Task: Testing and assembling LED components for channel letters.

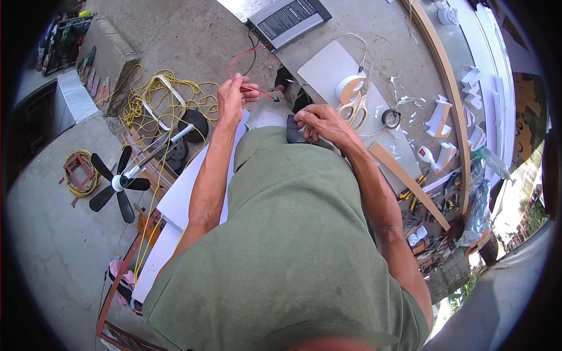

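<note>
My left hand (233, 98) is closed around a thin red wire (256, 92). The wire's free end, with a small dark green tip (276, 99), points to the right, over my lap. From the hand the wire loops up to a silver box-shaped electrical unit (290, 24) with a dark label. My right hand (325, 124) is curled to the right of the wire tip, thumb and fingers pinched at a flat dark grey piece (292, 130) that lies against my clothes. Its exact kind cannot be made out.
Right of me, a work table (374, 47) carries scissors (355, 108), a white tape roll (350, 89), a black tape roll (391, 119), wood strips (410, 186) and scraps. On the left are tangled yellow cable (153, 99) and a black-bladed fan (119, 183).
</note>
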`<action>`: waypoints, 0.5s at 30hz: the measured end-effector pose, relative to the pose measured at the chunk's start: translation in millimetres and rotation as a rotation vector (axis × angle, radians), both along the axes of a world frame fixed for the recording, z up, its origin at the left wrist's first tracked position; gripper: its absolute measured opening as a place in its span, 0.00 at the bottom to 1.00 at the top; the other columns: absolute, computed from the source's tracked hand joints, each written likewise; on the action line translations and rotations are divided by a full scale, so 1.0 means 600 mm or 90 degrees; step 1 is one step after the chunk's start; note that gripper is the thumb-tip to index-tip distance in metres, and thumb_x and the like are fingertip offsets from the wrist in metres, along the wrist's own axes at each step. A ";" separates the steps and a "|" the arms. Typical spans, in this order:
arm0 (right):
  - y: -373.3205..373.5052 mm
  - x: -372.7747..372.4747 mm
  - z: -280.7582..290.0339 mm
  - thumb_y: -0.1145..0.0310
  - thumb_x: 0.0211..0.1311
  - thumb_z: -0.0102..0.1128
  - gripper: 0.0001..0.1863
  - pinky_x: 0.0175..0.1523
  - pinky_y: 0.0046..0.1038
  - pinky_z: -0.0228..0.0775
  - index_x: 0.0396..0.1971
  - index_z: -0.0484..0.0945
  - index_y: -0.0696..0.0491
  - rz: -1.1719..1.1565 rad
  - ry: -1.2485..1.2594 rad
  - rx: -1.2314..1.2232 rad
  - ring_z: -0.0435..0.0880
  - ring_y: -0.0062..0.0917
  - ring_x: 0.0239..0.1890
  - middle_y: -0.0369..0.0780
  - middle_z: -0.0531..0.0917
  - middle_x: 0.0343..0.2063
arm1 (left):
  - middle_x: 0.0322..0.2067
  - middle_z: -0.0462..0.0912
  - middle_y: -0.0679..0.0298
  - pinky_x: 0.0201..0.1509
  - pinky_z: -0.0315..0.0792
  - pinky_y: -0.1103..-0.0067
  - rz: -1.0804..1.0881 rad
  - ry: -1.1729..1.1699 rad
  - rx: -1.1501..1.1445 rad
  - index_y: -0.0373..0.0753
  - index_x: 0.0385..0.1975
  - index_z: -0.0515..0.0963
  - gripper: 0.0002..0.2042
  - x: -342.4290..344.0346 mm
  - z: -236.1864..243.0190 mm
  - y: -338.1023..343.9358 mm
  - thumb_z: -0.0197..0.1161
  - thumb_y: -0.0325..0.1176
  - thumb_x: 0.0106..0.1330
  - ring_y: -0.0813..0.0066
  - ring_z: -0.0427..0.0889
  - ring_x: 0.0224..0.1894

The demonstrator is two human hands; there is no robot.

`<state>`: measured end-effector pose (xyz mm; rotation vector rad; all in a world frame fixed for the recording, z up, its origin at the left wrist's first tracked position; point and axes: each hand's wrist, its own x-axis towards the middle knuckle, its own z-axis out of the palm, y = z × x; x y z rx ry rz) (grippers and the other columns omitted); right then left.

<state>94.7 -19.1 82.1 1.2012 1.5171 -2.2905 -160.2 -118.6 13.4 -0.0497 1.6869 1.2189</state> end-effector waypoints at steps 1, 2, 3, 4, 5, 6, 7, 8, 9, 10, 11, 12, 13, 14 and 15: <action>0.002 -0.013 -0.002 0.56 0.76 0.53 0.21 0.29 0.22 0.74 0.43 0.82 0.62 0.051 -0.005 -0.023 0.82 0.18 0.28 0.39 0.84 0.33 | 0.34 0.86 0.52 0.35 0.84 0.70 -0.003 0.005 -0.001 0.30 0.44 0.77 0.17 -0.006 0.014 -0.007 0.55 0.42 0.77 0.69 0.86 0.28; 0.003 -0.026 -0.003 0.50 0.75 0.53 0.27 0.28 0.22 0.73 0.45 0.80 0.63 0.069 -0.042 -0.038 0.82 0.20 0.28 0.40 0.83 0.34 | 0.32 0.85 0.52 0.32 0.84 0.70 0.035 -0.032 0.027 0.30 0.44 0.77 0.18 -0.011 0.026 -0.010 0.55 0.43 0.77 0.70 0.84 0.25; -0.002 -0.037 -0.014 0.50 0.75 0.53 0.27 0.28 0.22 0.73 0.45 0.80 0.63 0.063 -0.039 -0.038 0.82 0.20 0.28 0.40 0.83 0.34 | 0.29 0.85 0.52 0.30 0.83 0.71 0.071 -0.070 0.056 0.30 0.44 0.77 0.18 -0.014 0.037 -0.012 0.56 0.43 0.76 0.71 0.83 0.22; -0.012 -0.046 -0.030 0.47 0.74 0.53 0.29 0.28 0.22 0.72 0.47 0.78 0.64 0.001 -0.029 -0.112 0.82 0.20 0.28 0.41 0.82 0.34 | 0.28 0.85 0.61 0.30 0.80 0.73 0.058 -0.077 0.049 0.33 0.46 0.79 0.18 -0.018 0.052 -0.013 0.58 0.45 0.75 0.77 0.81 0.23; -0.015 -0.058 -0.040 0.44 0.73 0.54 0.32 0.28 0.22 0.72 0.49 0.76 0.64 -0.061 -0.019 -0.183 0.82 0.21 0.29 0.42 0.82 0.34 | 0.28 0.85 0.61 0.30 0.80 0.73 0.048 -0.077 0.052 0.33 0.46 0.79 0.18 -0.021 0.058 -0.015 0.58 0.45 0.75 0.77 0.81 0.23; -0.015 -0.070 -0.049 0.44 0.71 0.57 0.32 0.36 0.26 0.76 0.51 0.73 0.64 -0.099 -0.007 -0.281 0.85 0.25 0.33 0.45 0.83 0.38 | 0.27 0.84 0.62 0.30 0.79 0.74 0.048 -0.111 0.053 0.34 0.46 0.79 0.18 -0.025 0.063 -0.015 0.59 0.45 0.75 0.78 0.80 0.23; -0.014 -0.083 -0.054 0.44 0.71 0.57 0.32 0.36 0.26 0.76 0.51 0.73 0.64 -0.112 -0.008 -0.275 0.85 0.25 0.33 0.45 0.83 0.38 | 0.27 0.84 0.64 0.29 0.78 0.75 0.048 -0.148 0.054 0.34 0.47 0.80 0.18 -0.029 0.065 -0.010 0.60 0.46 0.74 0.79 0.80 0.22; -0.015 -0.095 -0.056 0.46 0.71 0.59 0.31 0.41 0.29 0.76 0.51 0.73 0.62 -0.174 0.004 -0.368 0.86 0.28 0.36 0.46 0.84 0.40 | 0.26 0.84 0.62 0.28 0.80 0.73 0.058 -0.174 0.059 0.34 0.45 0.82 0.17 -0.038 0.054 -0.016 0.59 0.43 0.74 0.77 0.80 0.21; -0.017 -0.106 -0.058 0.47 0.70 0.60 0.29 0.47 0.32 0.76 0.52 0.73 0.60 -0.237 0.018 -0.461 0.87 0.30 0.39 0.47 0.85 0.42 | 0.26 0.84 0.62 0.28 0.80 0.73 0.048 -0.180 0.063 0.34 0.45 0.82 0.17 -0.044 0.044 -0.022 0.59 0.43 0.74 0.77 0.80 0.21; -0.020 -0.115 -0.067 0.47 0.70 0.60 0.29 0.47 0.32 0.76 0.52 0.73 0.60 -0.252 0.019 -0.454 0.87 0.30 0.39 0.47 0.85 0.42 | 0.25 0.83 0.64 0.28 0.79 0.74 0.049 -0.205 0.061 0.34 0.45 0.82 0.16 -0.051 0.031 -0.025 0.60 0.43 0.74 0.77 0.80 0.21; -0.025 -0.125 -0.074 0.51 0.69 0.62 0.25 0.47 0.34 0.75 0.52 0.75 0.59 -0.288 0.058 -0.404 0.86 0.30 0.40 0.46 0.86 0.42 | 0.25 0.83 0.65 0.28 0.79 0.75 0.052 -0.231 0.057 0.34 0.45 0.82 0.16 -0.048 0.032 -0.021 0.60 0.43 0.74 0.78 0.79 0.21; -0.028 -0.129 -0.081 0.56 0.68 0.63 0.21 0.47 0.37 0.74 0.51 0.77 0.57 -0.324 0.096 -0.353 0.86 0.31 0.41 0.46 0.87 0.42 | 0.24 0.82 0.66 0.29 0.78 0.76 0.046 -0.207 0.040 0.34 0.46 0.82 0.16 -0.043 0.033 -0.017 0.60 0.42 0.74 0.79 0.78 0.21; -0.025 -0.136 -0.075 0.56 0.68 0.63 0.21 0.47 0.37 0.74 0.51 0.77 0.57 -0.330 0.096 -0.350 0.86 0.31 0.41 0.46 0.87 0.42 | 0.24 0.82 0.66 0.29 0.78 0.76 0.039 -0.210 0.041 0.34 0.46 0.82 0.16 -0.041 0.035 -0.019 0.60 0.42 0.74 0.79 0.78 0.21; -0.021 -0.140 -0.070 0.58 0.68 0.63 0.19 0.47 0.36 0.74 0.50 0.78 0.55 -0.305 0.082 -0.339 0.87 0.30 0.40 0.44 0.87 0.42 | 0.24 0.82 0.67 0.29 0.78 0.76 0.031 -0.211 0.046 0.34 0.46 0.82 0.15 -0.040 0.038 -0.019 0.60 0.42 0.74 0.79 0.78 0.21; -0.016 -0.145 -0.065 0.60 0.68 0.63 0.17 0.47 0.35 0.74 0.50 0.79 0.54 -0.280 0.067 -0.329 0.87 0.29 0.39 0.42 0.87 0.42 | 0.24 0.82 0.67 0.28 0.78 0.76 0.023 -0.212 0.050 0.34 0.46 0.81 0.15 -0.039 0.039 -0.018 0.59 0.41 0.75 0.79 0.78 0.20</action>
